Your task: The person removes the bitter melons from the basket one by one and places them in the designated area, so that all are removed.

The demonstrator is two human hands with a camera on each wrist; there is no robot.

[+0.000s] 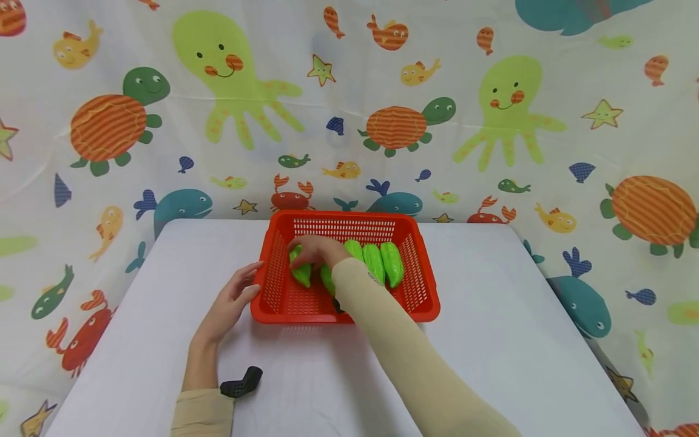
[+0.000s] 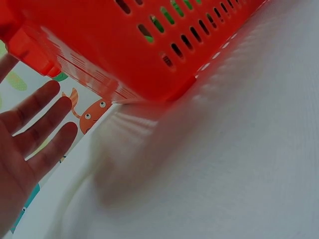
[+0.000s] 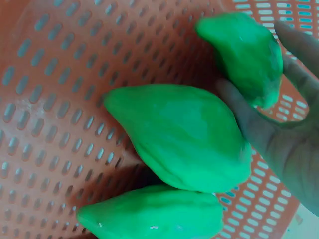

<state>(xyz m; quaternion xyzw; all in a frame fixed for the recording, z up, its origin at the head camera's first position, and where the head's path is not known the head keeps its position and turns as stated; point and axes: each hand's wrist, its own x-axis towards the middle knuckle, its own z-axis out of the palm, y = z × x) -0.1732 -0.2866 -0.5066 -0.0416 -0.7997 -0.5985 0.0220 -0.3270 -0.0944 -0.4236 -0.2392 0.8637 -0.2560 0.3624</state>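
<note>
Smooth green pod (image 3: pixel 182 137) in perforated basket (image 3: pixel 60 99)

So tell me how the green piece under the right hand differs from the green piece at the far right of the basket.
The right hand grips the leftmost green piece; the rightmost green piece lies untouched. The leftmost piece sits apart near the left wall of the red basket; the rightmost lies close beside its neighbours. The leftmost is partly hidden by fingers; the rightmost shows whole. Both are bright green, pointed and lie in the basket.
</note>
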